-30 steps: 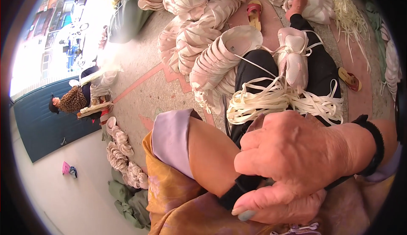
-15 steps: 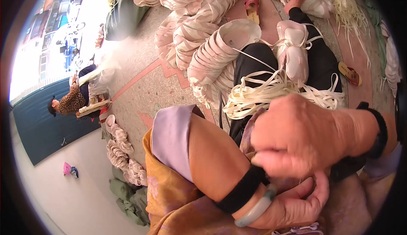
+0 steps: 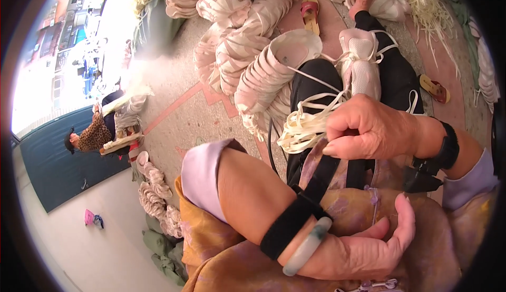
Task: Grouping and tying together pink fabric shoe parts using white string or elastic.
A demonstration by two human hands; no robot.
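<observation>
My left hand (image 3: pixel 363 252) rests low over my patterned lap, palm turned up, fingers curved and apart, with nothing visible in it. Farther out, my right hand (image 3: pixel 371 129) is closed in a curled pinch above the lap; whatever it may hold is hidden. Just left of it, a bunch of cream shoelaces (image 3: pixel 303 126) lies over my black-clothed thigh. Beyond both hands, a white sneaker upper (image 3: pixel 363 73) with a lace through it sits between my legs. A black strap (image 3: pixel 322 179) runs below my right hand.
Nested stacks of pale shoe uppers (image 3: pixel 261 73) cover the floor ahead. Red sandals (image 3: pixel 310 15) lie beside them, and more cream laces (image 3: pixel 429 7) hang at far right. At left, a person in a leopard-print top (image 3: pixel 92 134) sits by a blue panel (image 3: pixel 68 157).
My hands have moved apart. The right one has risen away from the left, uncovering the lap between them, while the left has opened its fingers more.
</observation>
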